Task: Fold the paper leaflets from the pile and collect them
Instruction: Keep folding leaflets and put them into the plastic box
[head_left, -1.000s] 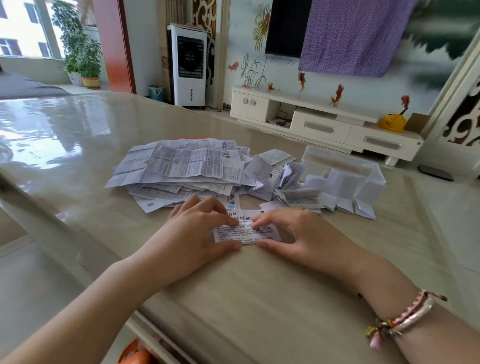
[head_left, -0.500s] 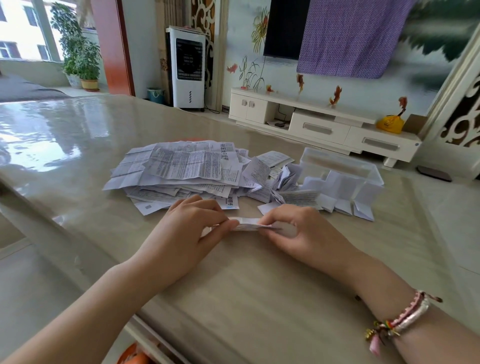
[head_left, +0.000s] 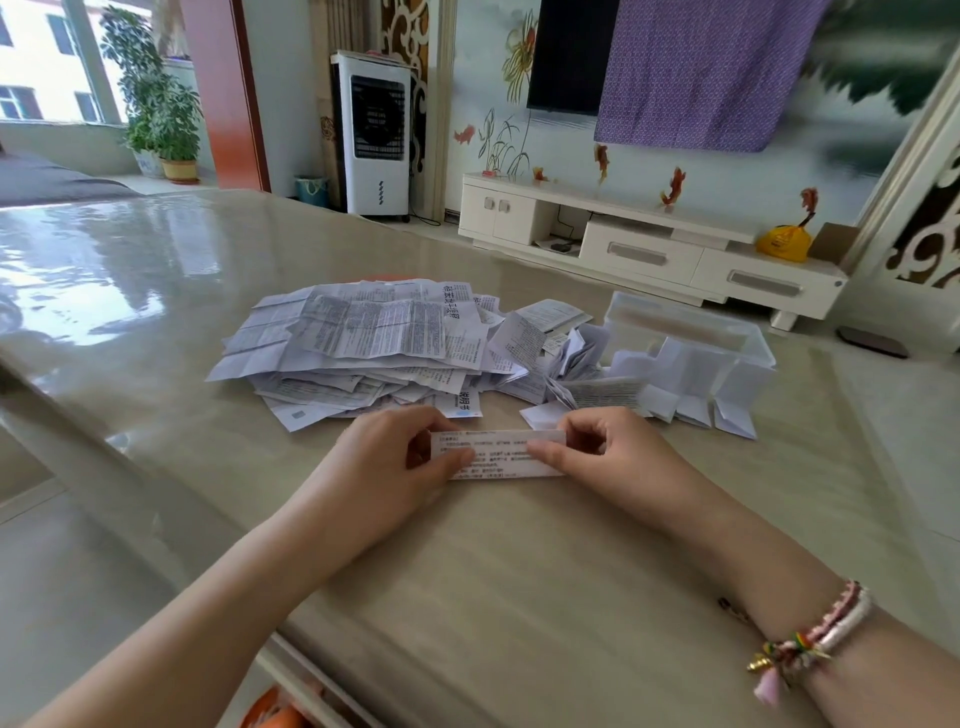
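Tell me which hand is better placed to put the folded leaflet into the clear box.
Probably the right hand: it grips the folded leaflet on the side nearer the clear box. The left hand holds the far end.

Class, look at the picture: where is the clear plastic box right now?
In the head view the clear plastic box sits on the table, right of the leaflet pile, with folded leaflets heaped against its near side.

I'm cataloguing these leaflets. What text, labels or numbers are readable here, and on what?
Top sheet of the pile: large Chinese heading along its right edge, too blurred to quote; body print too small.
Sheet at the pile's front: large heading, partly hidden, unreadable.
Folded leaflet held by both hands: lines of print, too small.
Yellow bag: marking unreadable.
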